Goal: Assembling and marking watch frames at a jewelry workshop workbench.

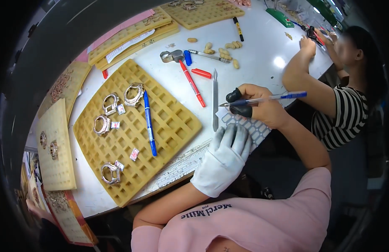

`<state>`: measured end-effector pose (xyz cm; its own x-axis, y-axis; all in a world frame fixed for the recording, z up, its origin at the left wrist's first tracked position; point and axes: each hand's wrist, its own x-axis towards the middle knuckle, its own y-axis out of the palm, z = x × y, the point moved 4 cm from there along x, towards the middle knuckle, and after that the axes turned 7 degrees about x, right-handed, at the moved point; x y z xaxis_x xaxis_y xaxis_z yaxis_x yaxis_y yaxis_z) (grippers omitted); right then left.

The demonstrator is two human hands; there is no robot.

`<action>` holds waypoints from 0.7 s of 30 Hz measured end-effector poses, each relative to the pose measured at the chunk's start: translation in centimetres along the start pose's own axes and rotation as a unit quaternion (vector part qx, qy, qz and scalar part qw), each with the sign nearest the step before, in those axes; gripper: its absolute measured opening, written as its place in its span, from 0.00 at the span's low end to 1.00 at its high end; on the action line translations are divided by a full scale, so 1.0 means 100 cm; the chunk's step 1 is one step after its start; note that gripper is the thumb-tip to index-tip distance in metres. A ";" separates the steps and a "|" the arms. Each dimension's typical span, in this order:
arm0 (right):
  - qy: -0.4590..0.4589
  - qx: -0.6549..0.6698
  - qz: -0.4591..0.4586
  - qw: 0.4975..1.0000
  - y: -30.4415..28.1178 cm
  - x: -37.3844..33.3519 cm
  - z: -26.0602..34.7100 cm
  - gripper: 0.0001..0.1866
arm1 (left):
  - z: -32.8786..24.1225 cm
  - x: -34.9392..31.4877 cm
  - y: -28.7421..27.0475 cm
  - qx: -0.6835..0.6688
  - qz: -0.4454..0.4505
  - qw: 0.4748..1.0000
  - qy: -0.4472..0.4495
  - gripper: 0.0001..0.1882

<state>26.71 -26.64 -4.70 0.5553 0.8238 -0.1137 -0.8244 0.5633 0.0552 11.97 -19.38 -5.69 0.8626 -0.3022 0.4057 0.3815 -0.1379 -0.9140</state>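
My left hand [223, 157] wears a white glove, greyed at the fingertips. Its fingers are stretched out flat over a sheet of blue-bordered labels [258, 133] at the table edge. Black finger cots cover the thumb and index finger of my right hand [261, 104]. Between them I grip a clear ballpoint pen [283, 96] with a blue end, its tip just above the sheet's upper left corner. Metal tweezers [215, 94] lie left of that tip. On the tan pocketed tray [177, 122] sit several silvery watch cases [133, 94], small labels [134, 154] and a blue marker [149, 126].
Beyond the tray are a red marker [192, 84], its red cap [201, 73], a blue cap [187, 58], a metal loupe-like piece [172, 56], another pen [209, 56] and several peanuts [224, 53]. More trays [203, 14] stand behind and left. A co-worker [341, 96] sits at right.
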 end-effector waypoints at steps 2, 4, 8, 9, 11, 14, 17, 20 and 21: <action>-0.034 -0.071 -0.014 0.997 0.001 0.002 -0.003 0.10 | -0.002 0.001 0.001 0.016 -0.005 1.000 -0.009 0.26; -0.025 -0.063 -0.014 0.998 0.002 0.001 -0.005 0.09 | -0.002 0.002 0.003 0.030 -0.022 0.999 -0.014 0.21; -0.102 -0.178 -0.030 0.978 0.007 -0.004 -0.003 0.15 | -0.002 0.001 0.001 0.042 -0.012 0.999 -0.006 0.19; -0.111 -0.192 -0.026 0.975 0.009 -0.004 -0.002 0.15 | -0.002 0.001 0.001 0.036 -0.010 0.999 -0.010 0.19; -0.129 -0.211 -0.022 0.969 0.011 -0.003 0.000 0.15 | -0.002 0.002 0.000 0.031 -0.020 0.999 -0.023 0.19; -0.123 -0.212 -0.004 0.969 0.012 -0.003 0.001 0.17 | -0.002 0.003 0.001 0.019 -0.013 1.000 -0.018 0.18; -0.144 -0.234 -0.005 0.961 0.013 -0.004 0.001 0.16 | -0.002 0.004 0.001 0.021 -0.017 0.999 -0.018 0.17; -0.133 -0.248 0.007 0.960 0.014 -0.004 0.003 0.15 | -0.002 0.004 0.000 0.018 -0.018 0.999 -0.021 0.17; -0.127 -0.246 0.002 0.961 0.014 -0.004 0.003 0.14 | -0.002 0.004 -0.001 0.020 -0.017 0.999 -0.020 0.17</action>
<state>25.39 -26.19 -4.31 0.5089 0.8501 0.1350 -0.7436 0.5132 -0.4285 12.19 -19.70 -5.48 0.8610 -0.2604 0.4369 0.4235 -0.1088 -0.8994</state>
